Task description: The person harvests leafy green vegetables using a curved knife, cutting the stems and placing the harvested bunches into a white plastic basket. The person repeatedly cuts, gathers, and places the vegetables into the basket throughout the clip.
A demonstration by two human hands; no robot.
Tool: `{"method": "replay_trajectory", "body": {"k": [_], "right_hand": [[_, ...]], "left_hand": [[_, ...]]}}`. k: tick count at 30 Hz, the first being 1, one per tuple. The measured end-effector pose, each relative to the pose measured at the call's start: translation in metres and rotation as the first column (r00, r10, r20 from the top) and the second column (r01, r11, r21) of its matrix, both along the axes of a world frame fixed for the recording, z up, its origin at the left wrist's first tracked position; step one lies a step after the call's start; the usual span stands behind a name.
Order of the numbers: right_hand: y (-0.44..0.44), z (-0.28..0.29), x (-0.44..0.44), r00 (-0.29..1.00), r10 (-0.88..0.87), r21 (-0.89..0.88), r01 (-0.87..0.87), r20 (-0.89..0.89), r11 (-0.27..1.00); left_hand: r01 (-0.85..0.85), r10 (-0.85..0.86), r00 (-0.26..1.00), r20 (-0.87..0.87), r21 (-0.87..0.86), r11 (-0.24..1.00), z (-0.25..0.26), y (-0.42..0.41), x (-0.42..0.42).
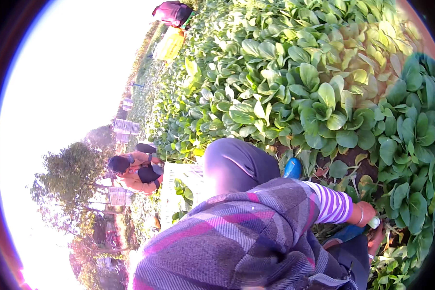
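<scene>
My right hand (364, 213), below a purple-and-white striped cuff and a bracelet, grips a pale-stemmed bok choy (374, 222) near the soil. Close beside it, my left hand (376, 239) reaches down by the base of the plants. Its fingers are partly hidden, and whether it holds anything is unclear. My plaid coat (217, 235) fills the lower middle of the view. Beyond my arm a knee in grey trousers (241, 165) rises, with a blue shoe (293, 168) under it. Rows of growing bok choy (326, 98) surround the hands on the right.
A white plastic crate (168, 195) holding cut greens stands past my knee. Behind it a person in a tan top (139, 181) crouches in the field. A yellow crate (170, 43) and more pale crates (126, 127) stand farther off. Loose leaves (339, 168) lie on bare soil.
</scene>
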State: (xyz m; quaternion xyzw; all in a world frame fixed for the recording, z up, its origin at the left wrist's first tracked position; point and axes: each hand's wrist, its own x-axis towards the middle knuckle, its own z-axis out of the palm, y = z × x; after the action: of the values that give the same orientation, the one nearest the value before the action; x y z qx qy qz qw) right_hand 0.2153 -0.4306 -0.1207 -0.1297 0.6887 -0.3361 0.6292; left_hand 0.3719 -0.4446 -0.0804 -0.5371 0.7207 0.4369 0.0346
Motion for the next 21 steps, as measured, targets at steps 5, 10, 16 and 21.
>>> {"method": "replay_trajectory", "body": {"k": [5,10,16,21], "right_hand": [[-0.009,0.006,-0.002,0.976,0.172,-0.108,-0.186,-0.132,0.977],[-0.024,0.021,-0.008,0.894,0.277,-0.225,-0.368,-0.352,0.902],[-0.036,0.049,-0.008,0.776,0.295,-0.331,-0.534,-0.558,0.778],[-0.043,0.076,-0.008,0.715,0.272,-0.392,-0.614,-0.644,0.685]], "left_hand": [[0.158,-0.157,0.984,-0.087,0.009,0.987,-0.004,0.007,0.004],[0.071,-0.069,0.991,-0.114,0.013,0.997,0.02,0.01,0.029],[-0.029,0.028,0.991,-0.132,-0.011,1.0,0.051,0.021,0.062],[-0.092,0.084,0.984,-0.155,-0.042,0.995,0.083,0.024,0.086]]}}
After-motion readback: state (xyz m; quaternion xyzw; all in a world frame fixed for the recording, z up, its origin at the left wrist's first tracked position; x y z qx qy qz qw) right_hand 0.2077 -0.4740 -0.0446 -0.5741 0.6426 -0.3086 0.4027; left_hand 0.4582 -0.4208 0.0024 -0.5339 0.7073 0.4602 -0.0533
